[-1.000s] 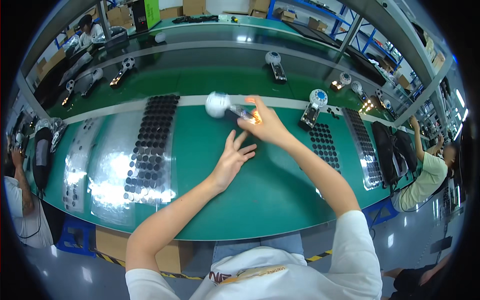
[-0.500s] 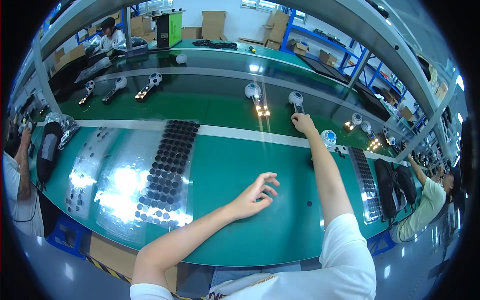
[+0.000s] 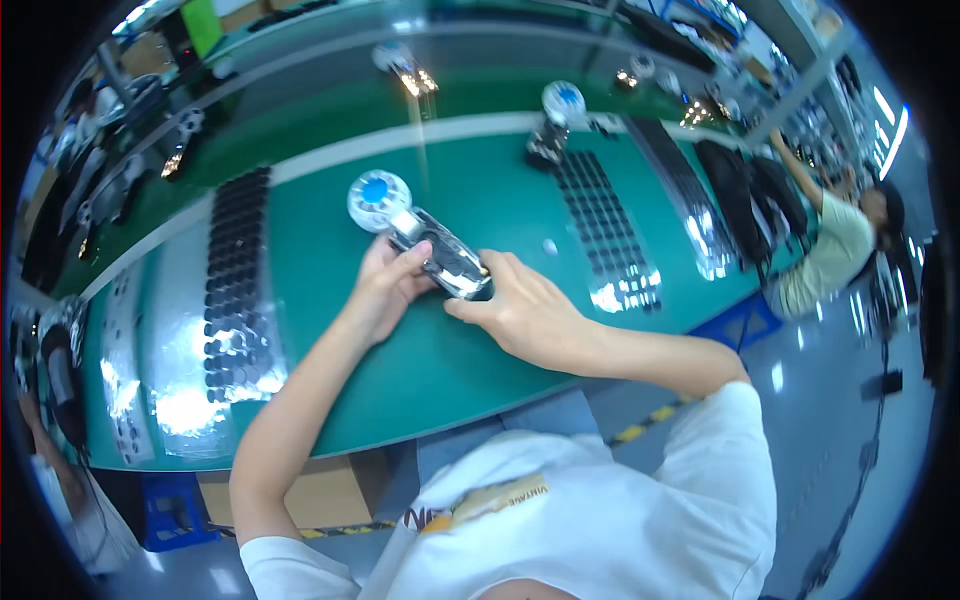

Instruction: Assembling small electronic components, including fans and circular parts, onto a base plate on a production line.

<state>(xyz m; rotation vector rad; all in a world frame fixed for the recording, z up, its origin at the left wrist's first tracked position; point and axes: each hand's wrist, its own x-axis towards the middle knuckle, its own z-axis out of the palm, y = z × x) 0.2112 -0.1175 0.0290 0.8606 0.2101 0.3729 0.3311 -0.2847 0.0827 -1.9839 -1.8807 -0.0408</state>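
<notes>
Currently device (image 3: 435,235) w/ white round head is near view ctr, twd 11 o'clk. L hand (image 3: 386,287) closed at neck end, thumb on top. R hand (image 3: 533,308) fingers curled round opp. end. 2nd device (image 3: 556,122) at 1 o'clk, black discs (image 3: 236,280) at 9.

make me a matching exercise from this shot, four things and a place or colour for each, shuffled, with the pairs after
1. left hand's grip
2. right hand's grip
3. bench top
4. bags

a. green
b. at the far end of the device from its round part
c. black, toward the bench's right end
d. on the device, nearer its round part

Pairs: 1-d, 2-b, 3-a, 4-c
</notes>
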